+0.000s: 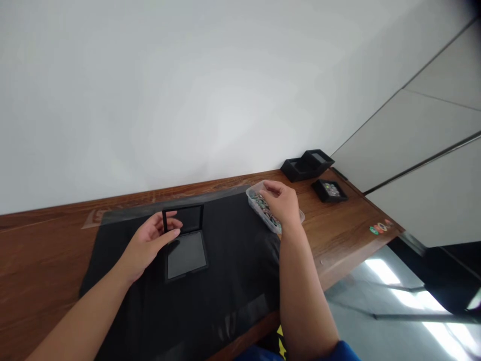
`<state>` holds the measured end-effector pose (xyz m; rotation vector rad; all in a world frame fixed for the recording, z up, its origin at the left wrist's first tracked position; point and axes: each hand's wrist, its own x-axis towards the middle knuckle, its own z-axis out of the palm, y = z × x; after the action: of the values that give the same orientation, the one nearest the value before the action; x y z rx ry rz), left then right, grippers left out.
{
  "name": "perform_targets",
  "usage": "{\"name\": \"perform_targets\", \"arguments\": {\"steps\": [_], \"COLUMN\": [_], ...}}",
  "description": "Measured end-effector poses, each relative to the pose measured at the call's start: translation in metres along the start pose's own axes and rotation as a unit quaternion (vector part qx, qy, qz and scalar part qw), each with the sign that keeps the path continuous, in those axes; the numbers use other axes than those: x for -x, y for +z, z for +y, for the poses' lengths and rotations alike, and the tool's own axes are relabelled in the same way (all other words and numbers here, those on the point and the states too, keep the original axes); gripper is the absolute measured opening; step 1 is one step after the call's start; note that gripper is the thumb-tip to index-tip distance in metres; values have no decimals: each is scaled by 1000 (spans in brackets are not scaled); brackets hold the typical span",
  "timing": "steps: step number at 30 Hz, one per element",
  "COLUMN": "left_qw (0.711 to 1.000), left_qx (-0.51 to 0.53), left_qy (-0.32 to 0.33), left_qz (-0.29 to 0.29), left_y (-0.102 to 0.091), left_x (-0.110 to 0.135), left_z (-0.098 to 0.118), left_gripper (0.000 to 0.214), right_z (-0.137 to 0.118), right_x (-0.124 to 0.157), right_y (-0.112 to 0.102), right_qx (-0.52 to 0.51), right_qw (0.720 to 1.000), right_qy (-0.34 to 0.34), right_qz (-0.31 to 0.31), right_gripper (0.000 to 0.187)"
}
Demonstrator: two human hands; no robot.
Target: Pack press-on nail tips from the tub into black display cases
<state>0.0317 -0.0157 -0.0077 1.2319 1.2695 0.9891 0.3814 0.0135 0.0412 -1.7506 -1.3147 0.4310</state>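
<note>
Desk (41, 255): we note a black mat (233, 281) by its near edge. Tub (267, 221) at the mat's far right corner; right hand (282, 201) over it, fingers bent and close together, any catch hidden from us. Case (187, 255) on the mat's left half: opened, not yet closed; left hand (148, 239) pinches the lid's left edge, fingers slightly parted. Pieces (265, 206): plenty left in the tub. We judge it early.

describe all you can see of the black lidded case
The flat black case looks plastic, with a grey panel in its base. Its lid, a dark frame around a seemingly see-through window, stands open at the back. The base lies on a black mat; the left hand holds the lid's left edge.
</note>
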Motion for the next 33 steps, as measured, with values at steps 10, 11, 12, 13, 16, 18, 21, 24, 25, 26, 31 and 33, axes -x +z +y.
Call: {"name": "perform_targets", "arguments": {"steps": [10,11,12,13,16,18,21,24,25,26,31,33], "left_qw": [999,999,999,999,999,999,999,999,999,999,999,999], "left_qx": [18,16,14,13,9,7,4,-1,-2,-3,-3,-3], "left_qy": [-43,-44,-44,-44,-39,-38,-39,-41,-43,-44,-50,-51], "left_qz": [17,18,17,17,17,15,7,-2,-4,-4,-9,-12], "left_y": [2,3,3,3,3,2,1,1,1,1,1,0], "left_x": [1,2,2,2,2,2,2,2,2,2,1,1], "left_z": [5,6,7,7,6,4,3,3,3,3,2,0], "left_gripper": [52,53,54,55,54,56,59,61,62,63,68,69], "right_z": [-8,-7,-7,-6,-3,-1,0,3,4,5,12,15], "right_x": [4,4,4,3,2,2,1,1,1,0,0,0], "right_y": [1,1,1,1,0,-1,-1,1,2,2,5,6], "right_qx": [-54,-53,-45,-26,84,140,165,182,186,189,202,204], "right_qw": [998,998,999,999,994,986,980,974,972,971,964,963], "right_qy": [30,23,16,13,37,55,61,64,65,67,90,95], "right_qz": [-14,-13,-14,-17,-51,-72,-89,-116,-125,-132,-149,-151], "right_gripper": [23,22,21,22,30,33,33,31,30,29,31,29]}}
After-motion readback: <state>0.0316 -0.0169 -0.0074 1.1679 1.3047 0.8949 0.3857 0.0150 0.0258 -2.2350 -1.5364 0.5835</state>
